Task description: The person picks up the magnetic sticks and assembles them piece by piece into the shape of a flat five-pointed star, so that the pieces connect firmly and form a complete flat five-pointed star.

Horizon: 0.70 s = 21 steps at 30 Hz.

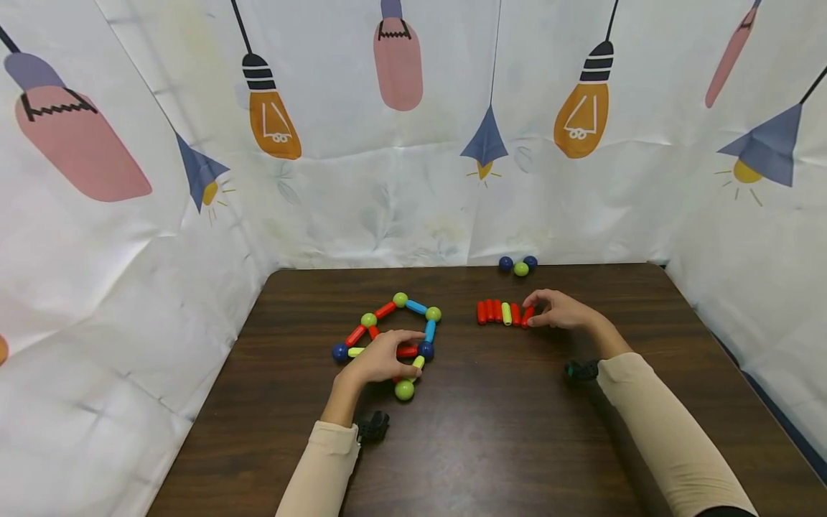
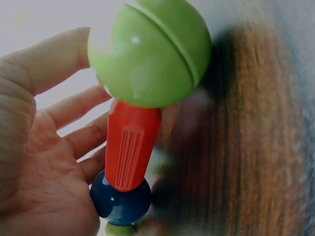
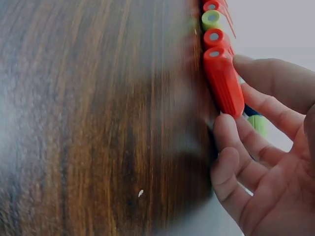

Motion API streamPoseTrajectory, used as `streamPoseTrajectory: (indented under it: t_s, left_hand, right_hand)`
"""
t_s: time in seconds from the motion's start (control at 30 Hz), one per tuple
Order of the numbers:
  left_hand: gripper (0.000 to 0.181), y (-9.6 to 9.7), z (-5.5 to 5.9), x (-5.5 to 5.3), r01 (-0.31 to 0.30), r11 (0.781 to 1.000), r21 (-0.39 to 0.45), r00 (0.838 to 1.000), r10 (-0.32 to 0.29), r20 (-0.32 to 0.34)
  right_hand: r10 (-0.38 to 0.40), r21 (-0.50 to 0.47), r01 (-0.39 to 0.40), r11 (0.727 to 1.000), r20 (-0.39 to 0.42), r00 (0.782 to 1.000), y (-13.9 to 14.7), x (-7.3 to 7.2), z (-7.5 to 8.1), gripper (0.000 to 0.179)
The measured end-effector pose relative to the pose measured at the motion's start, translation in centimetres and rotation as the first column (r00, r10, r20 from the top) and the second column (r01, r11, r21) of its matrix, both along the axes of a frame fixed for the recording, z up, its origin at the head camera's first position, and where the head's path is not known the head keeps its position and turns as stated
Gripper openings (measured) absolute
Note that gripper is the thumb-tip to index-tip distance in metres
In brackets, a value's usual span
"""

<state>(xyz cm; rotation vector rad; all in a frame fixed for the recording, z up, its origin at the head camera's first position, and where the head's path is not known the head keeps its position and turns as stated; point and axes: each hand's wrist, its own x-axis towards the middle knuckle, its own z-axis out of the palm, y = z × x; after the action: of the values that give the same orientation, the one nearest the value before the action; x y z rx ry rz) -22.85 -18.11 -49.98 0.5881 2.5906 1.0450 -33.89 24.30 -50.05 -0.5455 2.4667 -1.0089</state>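
My left hand [image 1: 381, 357] lies over a magnetic stick-and-ball figure [image 1: 385, 309] on the table. Its thumb is at a lime stick and its fingers curve round beyond a dark blue ball [image 1: 426, 350]. In the left wrist view, a green ball [image 2: 147, 54], a red stick [image 2: 132, 147] and a dark blue ball line up before the palm. My right hand [image 1: 561, 310] pinches a red magnetic stick [image 3: 224, 81] at the right end of a row, thumb at one end and fingertips at the other. Several red sticks [image 1: 489, 311] and a lime stick [image 1: 507, 314] make up the row.
Two dark blue balls [image 1: 506, 263] and a green ball [image 1: 521, 269] sit near the back edge of the brown table [image 1: 491, 445]. A white cloth [image 1: 413, 187] printed with lamps hangs behind and at both sides.
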Motion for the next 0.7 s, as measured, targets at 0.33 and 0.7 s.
streamPoseTrajectory:
  t_s: [0.33, 0.7]
  left_hand:
    - [0.071, 0.1, 0.0, 0.0, -0.003, 1.0, -0.016, 1.0, 0.003, 0.013]
    - [0.072, 0.1, 0.3, 0.2, -0.008, 1.0, 0.001, 1.0, 0.008, 0.011]
  right_hand:
    - [0.044, 0.094, -0.039, 0.995, -0.044, 0.998, 0.3, 0.6, 0.4, 0.019]
    - [0.113, 0.131, -0.106, 0.986, -0.047, 0.992, 1.8, 2.1, 0.6, 0.017]
